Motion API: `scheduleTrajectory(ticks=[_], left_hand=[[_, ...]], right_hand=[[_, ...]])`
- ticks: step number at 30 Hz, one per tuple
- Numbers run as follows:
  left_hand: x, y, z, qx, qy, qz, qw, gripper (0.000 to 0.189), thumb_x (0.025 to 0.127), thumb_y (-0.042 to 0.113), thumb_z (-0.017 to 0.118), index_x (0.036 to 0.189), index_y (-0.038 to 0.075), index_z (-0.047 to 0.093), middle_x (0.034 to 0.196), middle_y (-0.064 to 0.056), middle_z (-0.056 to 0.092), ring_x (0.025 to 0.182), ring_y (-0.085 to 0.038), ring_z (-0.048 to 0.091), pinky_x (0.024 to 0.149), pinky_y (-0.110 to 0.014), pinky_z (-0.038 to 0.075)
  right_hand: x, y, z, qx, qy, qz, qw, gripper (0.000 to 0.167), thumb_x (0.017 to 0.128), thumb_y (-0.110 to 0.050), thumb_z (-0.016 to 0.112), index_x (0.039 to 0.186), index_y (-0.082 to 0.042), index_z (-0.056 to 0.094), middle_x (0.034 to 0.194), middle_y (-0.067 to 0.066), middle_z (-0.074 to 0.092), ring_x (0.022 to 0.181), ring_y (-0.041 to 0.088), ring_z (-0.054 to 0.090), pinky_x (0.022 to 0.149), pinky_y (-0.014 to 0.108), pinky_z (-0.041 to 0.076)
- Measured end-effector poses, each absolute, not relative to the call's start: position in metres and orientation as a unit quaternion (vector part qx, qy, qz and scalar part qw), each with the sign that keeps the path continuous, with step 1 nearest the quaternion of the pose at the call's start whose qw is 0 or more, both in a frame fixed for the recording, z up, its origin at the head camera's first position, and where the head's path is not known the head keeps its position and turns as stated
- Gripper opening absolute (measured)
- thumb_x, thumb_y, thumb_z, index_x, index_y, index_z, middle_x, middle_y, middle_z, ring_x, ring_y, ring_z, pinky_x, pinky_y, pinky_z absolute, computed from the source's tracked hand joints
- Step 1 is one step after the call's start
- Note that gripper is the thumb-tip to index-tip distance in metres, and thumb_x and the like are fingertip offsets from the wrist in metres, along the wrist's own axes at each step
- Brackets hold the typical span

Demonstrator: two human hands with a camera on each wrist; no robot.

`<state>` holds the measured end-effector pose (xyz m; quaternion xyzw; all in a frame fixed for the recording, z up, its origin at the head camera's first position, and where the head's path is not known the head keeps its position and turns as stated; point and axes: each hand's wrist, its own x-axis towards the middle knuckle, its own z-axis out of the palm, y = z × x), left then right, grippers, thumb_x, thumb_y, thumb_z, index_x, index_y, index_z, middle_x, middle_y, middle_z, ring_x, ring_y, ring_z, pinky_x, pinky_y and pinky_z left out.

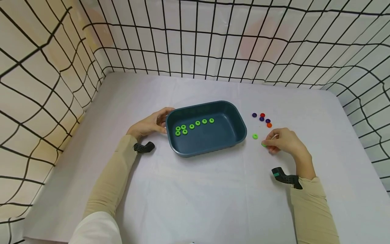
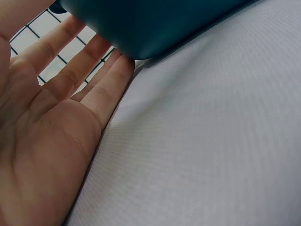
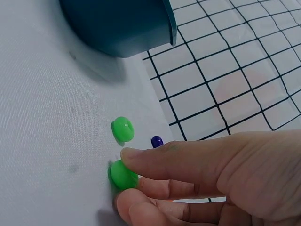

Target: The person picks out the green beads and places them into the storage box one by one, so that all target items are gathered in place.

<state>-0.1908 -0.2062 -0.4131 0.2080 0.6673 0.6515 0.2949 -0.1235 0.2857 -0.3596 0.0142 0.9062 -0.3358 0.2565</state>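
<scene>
My left hand (image 1: 150, 123) is at the left end of a dark teal plastic basin (image 1: 207, 149). In the left wrist view its fairly straight fingers (image 2: 106, 94) touch the basin's outer wall; some fingertips are hidden behind it. Several small green rings (image 1: 197, 123) lie inside the basin, mostly toward its left half. To the basin's right, my right hand (image 1: 283, 140) pinches another green ring (image 3: 123, 175) between thumb and fingers, low over the cloth. A loose green ring (image 1: 255, 136) lies just beyond that hand, between it and the basin.
Beyond the right hand lie several small pieces: dark purple ones (image 1: 254, 115), a red one (image 1: 262, 115) and an orange one (image 1: 269, 125). White cloth (image 1: 195, 196) covers the table. Black wire mesh (image 1: 210, 51) stands along the back and both sides.
</scene>
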Motion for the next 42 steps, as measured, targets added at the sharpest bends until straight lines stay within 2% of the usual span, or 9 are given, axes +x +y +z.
scheduleTrajectory(ticks=[5, 15, 22, 30, 36, 42], left_hand=[[-0.19, -0.206, -0.412, 0.21, 0.664, 0.653, 0.297, 0.092, 0.071, 0.008, 0.089, 0.147, 0.008, 0.036, 0.146, -0.011, 0.044, 0.134, -0.022, 0.042, 0.112, -0.028, 0.036], [-0.191, -0.206, -0.414, 0.21, 0.661, 0.657, 0.297, 0.093, 0.071, 0.009, 0.089, 0.147, 0.008, 0.036, 0.145, -0.01, 0.045, 0.131, -0.022, 0.043, 0.11, -0.027, 0.038], [-0.191, -0.206, -0.413, 0.208, 0.656, 0.66, 0.301, 0.092, 0.071, 0.006, 0.088, 0.148, 0.008, 0.035, 0.144, -0.009, 0.045, 0.13, -0.021, 0.044, 0.108, -0.026, 0.038], [-0.191, -0.206, -0.412, 0.204, 0.661, 0.657, 0.3, 0.097, 0.069, 0.012, 0.091, 0.148, 0.008, 0.035, 0.145, -0.011, 0.045, 0.13, -0.021, 0.044, 0.108, -0.025, 0.039], [-0.19, -0.207, -0.413, 0.205, 0.664, 0.654, 0.299, 0.097, 0.069, 0.012, 0.09, 0.148, 0.008, 0.035, 0.146, -0.011, 0.044, 0.132, -0.022, 0.043, 0.11, -0.026, 0.038], [-0.192, -0.207, -0.413, 0.206, 0.664, 0.653, 0.3, 0.096, 0.07, 0.01, 0.09, 0.148, 0.008, 0.034, 0.146, -0.011, 0.044, 0.132, -0.022, 0.042, 0.11, -0.027, 0.037]], right_hand=[[-0.125, 0.287, -0.361, 0.014, 0.906, -0.333, 0.261, 0.036, 0.091, -0.024, 0.072, 0.104, 0.007, 0.057, 0.069, 0.001, 0.066, 0.059, 0.014, 0.067, 0.061, 0.023, 0.054], [-0.126, 0.285, -0.362, 0.018, 0.904, -0.335, 0.264, 0.035, 0.091, -0.023, 0.072, 0.104, 0.006, 0.057, 0.069, 0.001, 0.066, 0.06, 0.015, 0.068, 0.063, 0.021, 0.054], [-0.127, 0.287, -0.361, 0.02, 0.892, -0.364, 0.266, 0.038, 0.093, -0.024, 0.07, 0.109, 0.007, 0.056, 0.073, 0.003, 0.07, 0.065, 0.017, 0.07, 0.069, 0.02, 0.054], [-0.132, 0.29, -0.354, 0.003, 0.896, -0.374, 0.24, 0.038, 0.094, -0.025, 0.069, 0.109, 0.007, 0.058, 0.074, 0.003, 0.071, 0.068, 0.017, 0.071, 0.079, 0.023, 0.047], [-0.146, 0.279, -0.333, -0.009, 0.887, -0.405, 0.22, 0.038, 0.094, -0.023, 0.069, 0.109, 0.01, 0.056, 0.074, 0.0, 0.07, 0.065, 0.014, 0.07, 0.07, 0.018, 0.055], [-0.173, 0.246, -0.3, -0.04, 0.892, -0.408, 0.191, 0.035, 0.092, -0.023, 0.071, 0.105, 0.007, 0.06, 0.07, 0.001, 0.07, 0.061, 0.013, 0.068, 0.06, 0.025, 0.055]])
